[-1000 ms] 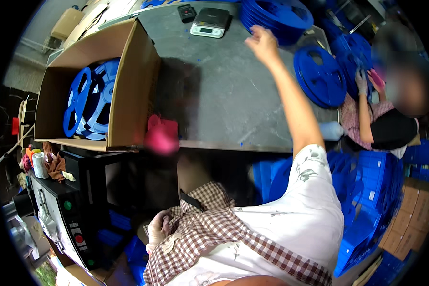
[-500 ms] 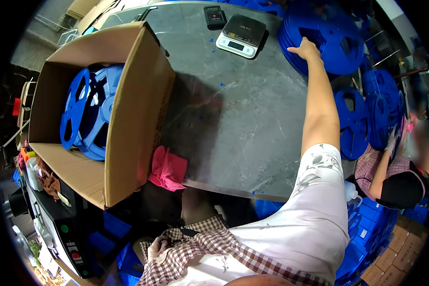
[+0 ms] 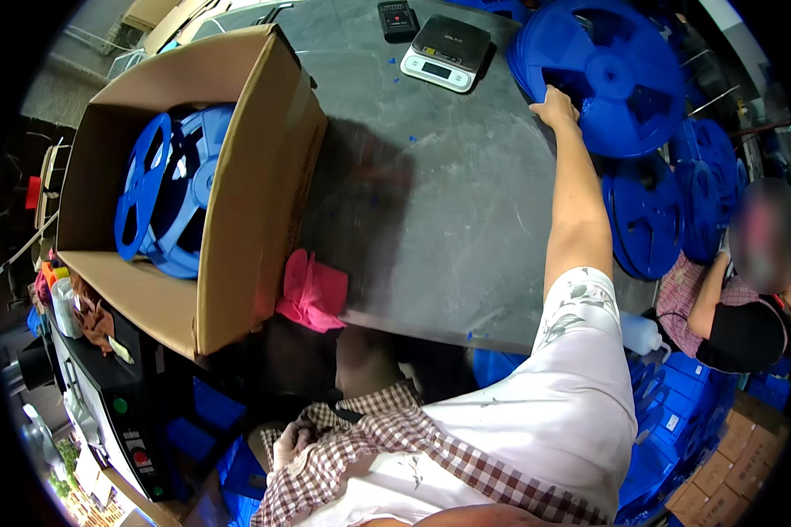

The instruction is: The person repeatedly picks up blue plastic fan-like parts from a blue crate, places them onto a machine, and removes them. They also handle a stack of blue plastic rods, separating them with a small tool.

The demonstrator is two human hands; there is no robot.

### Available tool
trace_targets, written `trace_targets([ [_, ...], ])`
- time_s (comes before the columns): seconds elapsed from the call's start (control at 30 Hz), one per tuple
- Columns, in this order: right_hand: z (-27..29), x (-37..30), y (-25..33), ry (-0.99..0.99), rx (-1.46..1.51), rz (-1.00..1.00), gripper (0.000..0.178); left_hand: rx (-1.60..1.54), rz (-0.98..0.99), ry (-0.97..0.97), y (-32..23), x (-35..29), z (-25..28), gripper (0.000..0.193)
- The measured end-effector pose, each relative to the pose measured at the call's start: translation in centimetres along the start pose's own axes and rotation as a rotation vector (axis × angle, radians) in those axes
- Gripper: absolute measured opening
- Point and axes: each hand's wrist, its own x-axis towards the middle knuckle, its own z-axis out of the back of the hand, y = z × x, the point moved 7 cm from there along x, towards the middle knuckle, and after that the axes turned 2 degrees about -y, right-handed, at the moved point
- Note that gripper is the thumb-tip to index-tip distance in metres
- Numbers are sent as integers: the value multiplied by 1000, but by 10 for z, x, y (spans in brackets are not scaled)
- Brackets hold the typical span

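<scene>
My right hand [image 3: 555,111] reaches to the far right of the table and grips the near rim of a blue plastic reel [image 3: 646,110], fingers going into one of its cut-outs. That reel lies tilted over other blue reels stacked beneath it. Low in the view, my left hand [image 3: 290,442] rests by the brown checked apron [image 3: 360,439]; its fingers are mostly hidden. At the left, an open cardboard box [image 3: 259,193] holds blue reels [image 3: 180,237] standing on edge.
A white and black scale [image 3: 439,70] and a small black device [image 3: 398,22] sit at the table's far side. A pink cloth [image 3: 312,294] hangs at its near edge beside the box. Further blue reels [image 3: 646,215] and a co-worker [image 3: 734,307] are at the right.
The top reel under my right hand has tipped up and come slightly toward me, with the hand on its rim. My left hand stays at the apron. The view has shifted a little.
</scene>
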Motion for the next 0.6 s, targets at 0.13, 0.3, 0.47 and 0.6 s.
trace_targets([
  [0.13,32,-30,7,-72,226,186,53,58,-146,-2,-53,13,-14,18],
  [0.3,125,-122,41,-76,818,328,32,252,-739,96,-137,25,-39,17],
  [0.47,190,-267,130,200,1569,441,21,87,-1069,142,-231,-11,-37,33],
  [0.6,138,-366,183,486,1821,341,25,-69,-1236,14,-271,-53,-22,50],
])
